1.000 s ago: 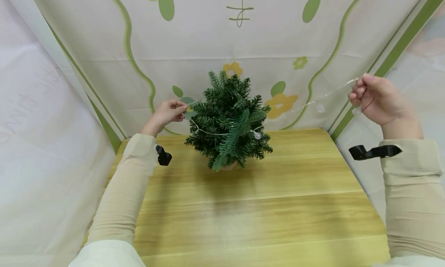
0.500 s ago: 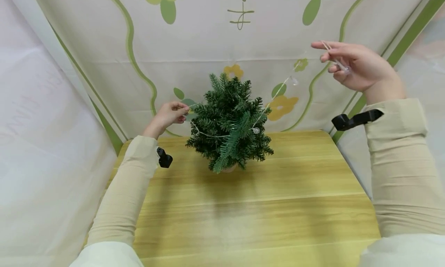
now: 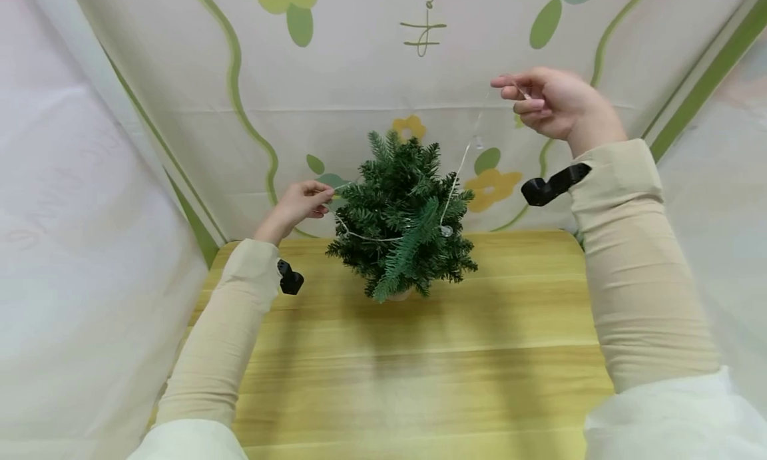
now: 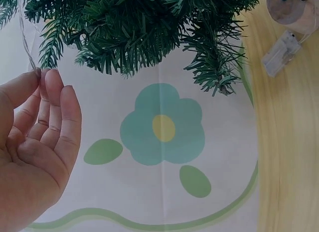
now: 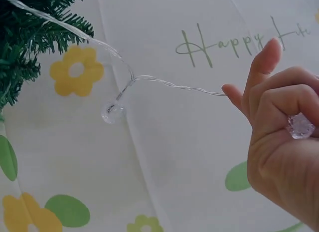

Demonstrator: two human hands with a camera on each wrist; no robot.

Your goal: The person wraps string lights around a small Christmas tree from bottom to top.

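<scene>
A small artificial Christmas tree [image 3: 401, 207] stands upright near the back of the table. Clear string lights [image 3: 460, 164] cross its front and rise on the right to my right hand [image 3: 563, 106], which holds the wire above and right of the tree. One clear bulb [image 5: 112, 113] dangles from that stretch; another faceted bulb [image 5: 300, 126] sits among the curled right fingers. At the tree's left side, my left hand [image 3: 297, 207] pinches the wire [image 4: 26, 45] between thumb and fingertips. The string's run behind the branches is hidden.
A clear battery box [image 4: 281, 53] lies on the wooden table [image 3: 383, 387] beside the tree's base [image 4: 291, 12]. A printed fabric backdrop [image 3: 347, 80] rises close behind the tree, with white fabric walls [image 3: 78, 247] at both sides.
My right hand has swung up and leftward from the far right toward the tree, bringing the wire with it. My left hand keeps its pinch near the same spot.
</scene>
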